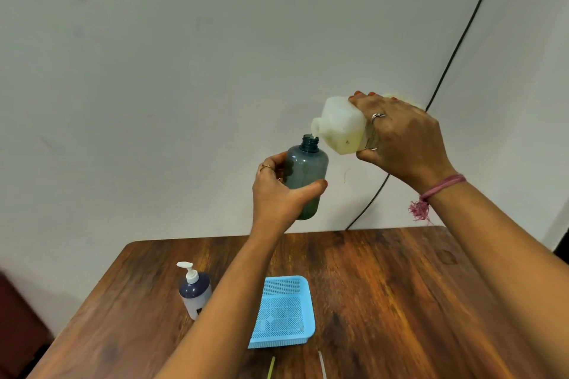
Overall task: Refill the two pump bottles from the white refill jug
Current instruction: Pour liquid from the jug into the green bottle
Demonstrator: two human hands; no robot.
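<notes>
- Nearest the lens, both forearms rising from the bottom edge; between them, on the worktop (400,301), two thin strips at the 6 o'clock edge, too cropped to name.
- Teal pump bottle (305,177) raised well above the worktop, upright with a slight lean, long axis running roughly 6 to 12 o'clock, pump head off, threaded neck open at the top.
- Translucent smoky teal wall; a darker band low in the body looks like some liquid, level hard to read.
- Left hand (278,194) wrapped around the lower body from 9 o'clock, grip clenched on the bottle, thumb across the front.
- White refill jug (341,126) tipped almost flat, long axis about 3 to 9 o'clock, spout at its 9 o'clock end just above and touching close to the bottle's mouth; yellowish liquid pooled along the low side.
- Right hand (403,138) clenched over the jug's base end from 3 o'clock, nearer the pour control.
- Likely key to the pour: spout sits at 1 o'clock of the neck, so only a small tilt and centring needed; narrow mouth, spill risk down the side.
- Second pump bottle (195,291), dark top, white pump on, standing at 8 o'clock on the worktop; blue mesh tray (284,312) just beside it at 3 o'clock.
</notes>
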